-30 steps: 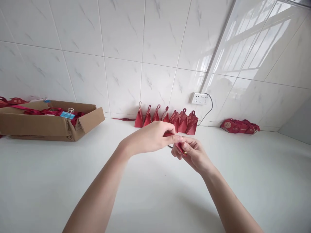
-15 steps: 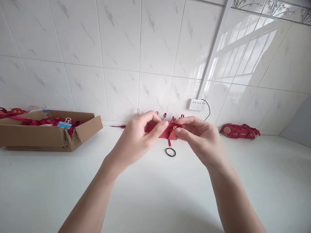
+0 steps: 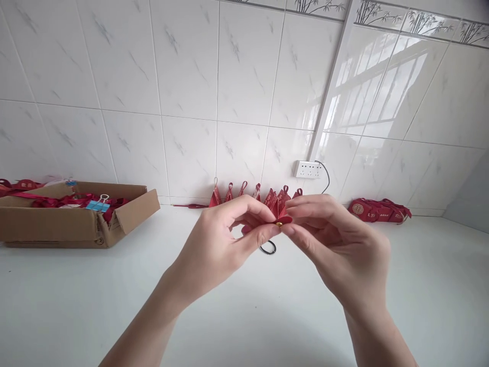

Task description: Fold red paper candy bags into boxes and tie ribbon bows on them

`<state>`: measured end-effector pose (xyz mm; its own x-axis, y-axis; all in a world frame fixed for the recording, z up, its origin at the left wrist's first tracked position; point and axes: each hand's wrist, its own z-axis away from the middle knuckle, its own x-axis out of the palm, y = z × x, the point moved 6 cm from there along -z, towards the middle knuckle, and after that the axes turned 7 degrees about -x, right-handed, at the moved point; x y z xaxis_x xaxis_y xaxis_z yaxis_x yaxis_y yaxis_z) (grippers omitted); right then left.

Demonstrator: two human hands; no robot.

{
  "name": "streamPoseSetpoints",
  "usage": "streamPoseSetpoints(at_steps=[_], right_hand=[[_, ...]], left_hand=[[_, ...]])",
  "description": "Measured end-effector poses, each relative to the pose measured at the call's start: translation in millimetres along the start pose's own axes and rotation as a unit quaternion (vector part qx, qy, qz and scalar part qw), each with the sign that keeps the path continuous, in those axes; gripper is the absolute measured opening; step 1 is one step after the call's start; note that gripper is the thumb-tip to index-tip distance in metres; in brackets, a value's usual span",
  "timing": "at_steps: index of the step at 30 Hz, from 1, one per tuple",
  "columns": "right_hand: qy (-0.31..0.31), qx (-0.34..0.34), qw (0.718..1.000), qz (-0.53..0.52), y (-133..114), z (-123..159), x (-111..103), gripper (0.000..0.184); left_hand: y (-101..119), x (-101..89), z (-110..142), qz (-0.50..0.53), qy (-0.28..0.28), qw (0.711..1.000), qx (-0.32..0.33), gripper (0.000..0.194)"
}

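My left hand (image 3: 225, 242) pinches a small red folded piece (image 3: 284, 220) between thumb and fingers. Most of that piece is hidden behind the hand. A tiny gold bead or bell (image 3: 278, 224) shows at its front edge, right by both thumb tips. My right hand (image 3: 344, 247) meets the piece from the other side, its thumb against the gold bit and its fingers curled above. Below the hands, a thin black ring (image 3: 273, 248), like a hair tie, lies on the white counter, partly covered by my left thumb.
Several red pointed paper pouches with ribbon loops (image 3: 283, 200) stand along the tiled wall. At left is a cardboard box (image 3: 49, 224) with red ribbons and a blue binder clip (image 3: 98, 205). A tied red bundle (image 3: 380, 210) lies at right, beyond the white power strip (image 3: 307, 169).
Both hands have come closer together and slightly lower, the thumbs now meeting at the gold bit. The view has tilted up a little, and more of the standing pouches shows.
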<state>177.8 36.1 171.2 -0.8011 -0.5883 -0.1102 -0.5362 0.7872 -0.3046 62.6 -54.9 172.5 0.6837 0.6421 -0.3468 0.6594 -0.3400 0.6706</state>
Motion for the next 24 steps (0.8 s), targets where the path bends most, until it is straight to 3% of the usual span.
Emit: streamPoseSetpoints(at_steps=[5,11,18,20,24], right_hand=[[-0.037,-0.079,0.995,0.041,-5.4,-0.3,-0.6,0.022],[-0.056,-0.072,0.995,0.027,-4.3,1.5,-0.1,0.017],[-0.049,-0.073,0.995,0.053,-0.6,1.5,1.6,0.017],[-0.057,-0.107,0.991,0.061,-2.4,0.1,1.4,0.02],[-0.085,-0.227,0.961,0.135,-12.7,-0.2,0.8,0.027]], left_hand=[[8.0,-0.3,1.6,-0.044,0.039,0.995,0.087,0.004],[14.0,2.2,6.5,-0.041,-0.014,0.992,0.121,0.007],[17.3,6.1,9.7,-0.11,0.082,0.972,0.193,0.013],[12.6,7.8,6.3,-0.05,0.049,0.987,0.143,0.009],[-5.3,11.1,0.2,0.057,-0.065,0.994,-0.065,0.022]])
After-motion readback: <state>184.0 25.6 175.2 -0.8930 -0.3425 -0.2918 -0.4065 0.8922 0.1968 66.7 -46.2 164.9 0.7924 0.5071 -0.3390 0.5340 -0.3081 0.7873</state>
